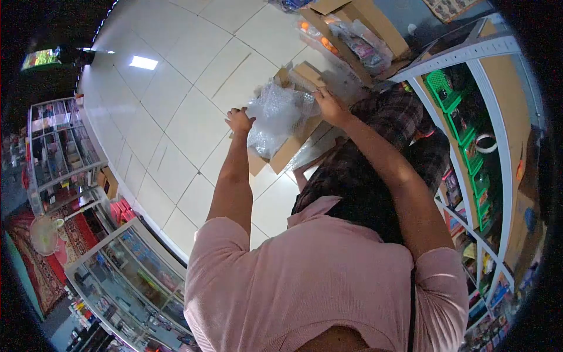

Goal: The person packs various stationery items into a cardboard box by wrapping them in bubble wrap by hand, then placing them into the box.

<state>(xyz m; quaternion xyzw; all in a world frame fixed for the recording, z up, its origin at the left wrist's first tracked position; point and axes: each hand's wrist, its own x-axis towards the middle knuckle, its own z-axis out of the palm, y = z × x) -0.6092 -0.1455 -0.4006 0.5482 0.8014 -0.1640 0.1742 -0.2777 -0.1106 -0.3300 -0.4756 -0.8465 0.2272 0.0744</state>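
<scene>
A heap of clear bubble wrap (275,114) fills the top of an open cardboard box (288,155) on the floor in front of me. My left hand (239,120) is at the left side of the wrap, fingers spread, the thumb close to its edge. On the other side, my right hand (332,108) has its fingertips closed on the wrap's edge, near a raised box flap (309,74). Whatever lies under the wrap is hidden.
White floor tiles (176,117) spread to the left. Beyond my right knee stands a metal shelf (489,105) with green baskets (448,102). Another open carton (375,26) with plastic-wrapped goods is at the top. Glass display cases (132,276) line the left.
</scene>
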